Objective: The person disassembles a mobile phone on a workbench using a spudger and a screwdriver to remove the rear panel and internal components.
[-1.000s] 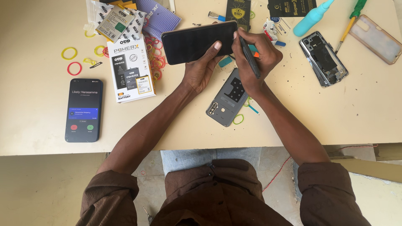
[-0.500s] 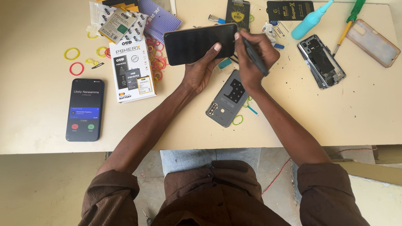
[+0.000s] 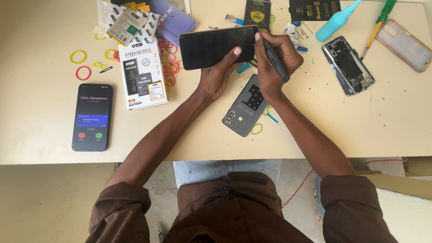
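Two hands at work over cream-coloured worktop (image 3: 40, 40). Left hand (image 3: 216, 76) curled under black glossy slab of a smartphone w/ dark screen (image 3: 218, 46), thumb on lower edge, fingers hidden behind; phone lifted clear of bench, long side across, near top centre. Right hand (image 3: 274, 58) closed around slim dark pen-like tool (image 3: 274, 58), tip end hidden by fingers at phone's right edge; can't tell if touching seam or just beside it. Directly below hands, grey phone back cover w/ camera cluster (image 3: 245, 108) flat on bench. Off to left, second black phone w/ lit call screen (image 3: 92, 117), well apart; white battery box w/ dark print (image 3: 141, 74) beside it; loose yellow, red & green rubber bands (image 3: 78, 57) scattered about. To right, stripped dark phone frame (image 3: 348, 65), teal squeeze bottle w/ nozzle (image 3: 335, 22), green-handled screwdriver (image 3: 382, 20), clear soft case (image 3: 402, 45). Risks, as judged: tool slipping off edge & scratching glass, from too steep an angle; screen cracking if levered hard at one point; phone dropping onto cover below, being pinched by one hand only; small parts lost among clutter.
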